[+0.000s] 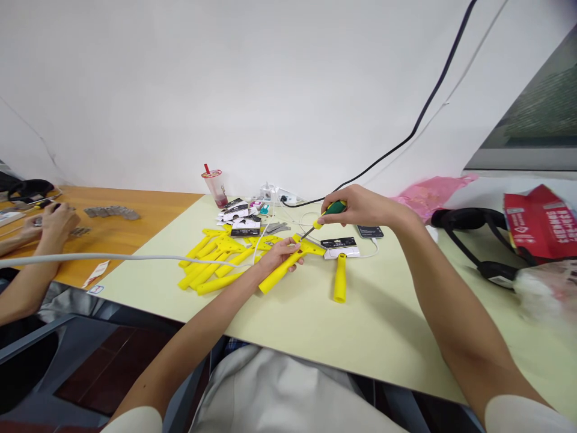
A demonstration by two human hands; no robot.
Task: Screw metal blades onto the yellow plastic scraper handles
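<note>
A: Pale cloth (270,394) lies nearest, over the lap. Condition of the hands beyond it?

B: Left hand (282,255): fingers curled round a yellow tool (276,278), near the table's middle. Right hand (354,205): fingers wrapped from above on a screwdriver (334,207), its shaft slanting down and left to the tool's head. What the tip meets is too small to tell.

A: Finding on method?

B: In my judgement, the shaft should line up squarely with its seat, under steady pressure and short turns. The left fingers should brace the head yet clear the tip; a slip toward them is the chief risk.

A: Surface and room?

B: Pale table (383,337), smooth. Left, a pile (198,276) of yellow tools; right, a lone handle (340,281), with a packet (340,243) just beyond. Far side: cup (215,189) to the left, phone (369,232) to the right. Far right, a headset (493,270) and red bag (541,219). Left, a co-worker's hands (61,221) above a brown table (148,204). White wall (270,90) behind, crossed by a black cable (415,129).
</note>
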